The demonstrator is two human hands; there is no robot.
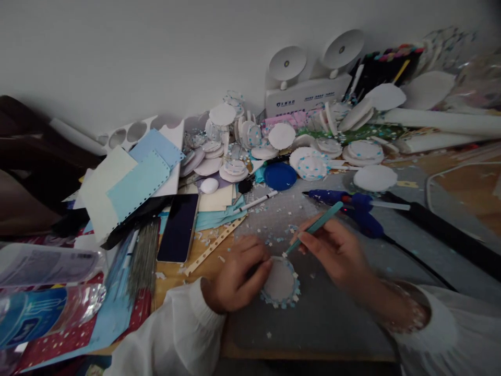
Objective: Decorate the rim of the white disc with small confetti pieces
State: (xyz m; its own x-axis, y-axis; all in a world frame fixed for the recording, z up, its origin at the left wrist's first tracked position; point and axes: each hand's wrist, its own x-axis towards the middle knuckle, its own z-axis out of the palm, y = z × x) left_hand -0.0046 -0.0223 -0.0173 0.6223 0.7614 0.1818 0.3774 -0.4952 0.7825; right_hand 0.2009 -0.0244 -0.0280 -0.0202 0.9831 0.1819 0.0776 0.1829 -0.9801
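Clear plastic bottles (88, 303) lie at left, contents unclear; one has a blue label (39, 313), the other a pale label (50, 265) with barcode. Black case (376, 78) at back holds colored markers (403, 51). White box (307, 96) has blue printing, too small to read. White disc (279, 280) with blue-and-white star edging lies on gray mat (313, 334), between hands. Right hand (332, 250) pinches teal tweezers (323, 217), tips at disc's top rim. Left hand (239, 277) curled beside disc's left edge; can't tell if gripping.
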